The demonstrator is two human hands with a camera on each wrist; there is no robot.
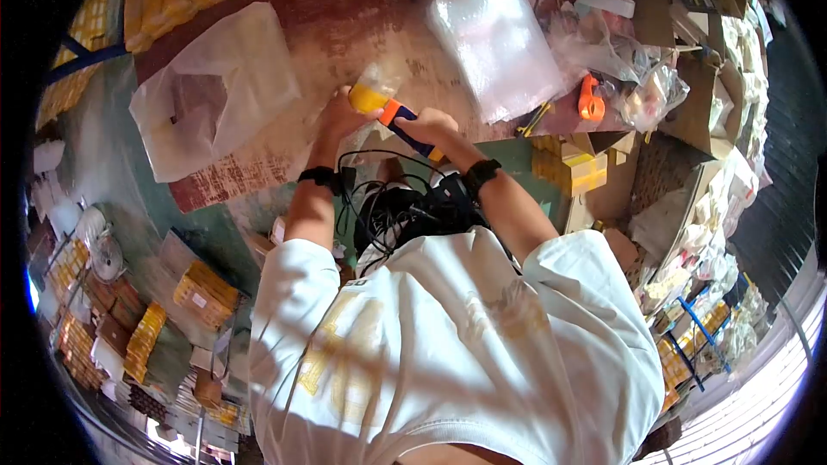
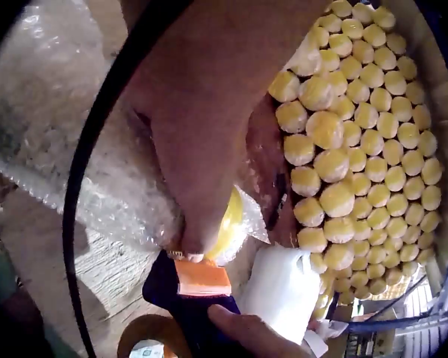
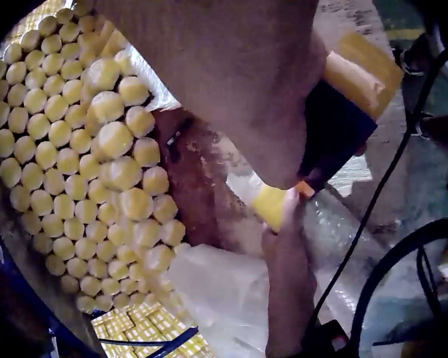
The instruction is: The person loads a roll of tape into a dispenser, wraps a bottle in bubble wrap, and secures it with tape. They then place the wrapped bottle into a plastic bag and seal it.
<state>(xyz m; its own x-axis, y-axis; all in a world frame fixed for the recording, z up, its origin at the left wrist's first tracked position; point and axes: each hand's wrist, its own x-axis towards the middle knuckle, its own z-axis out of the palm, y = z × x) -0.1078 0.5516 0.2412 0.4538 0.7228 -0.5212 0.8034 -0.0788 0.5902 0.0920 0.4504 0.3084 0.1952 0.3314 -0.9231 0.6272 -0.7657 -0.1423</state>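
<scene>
Over the near edge of the table, my left hand (image 1: 339,114) holds a yellow item (image 1: 366,99) wrapped in clear plastic. Loose plastic sticks out past its far end. My right hand (image 1: 432,127) grips a dark blue tape dispenser (image 3: 336,130) with an orange front (image 2: 201,278). That orange front is right at the fingertips of the left hand, beside the yellow item. A brown tape roll (image 2: 153,328) shows on the dispenser in the left wrist view. Most of the yellow item is hidden behind the left hand there.
A translucent bag (image 1: 220,86) lies on the table's left, and a stack of clear plastic bags (image 1: 500,43) on the right. An orange tape dispenser (image 1: 591,99) sits by crumpled plastic. Many yellow-ended rolls (image 3: 60,134) are stacked at the far side. Black cables (image 1: 388,207) hang near my waist.
</scene>
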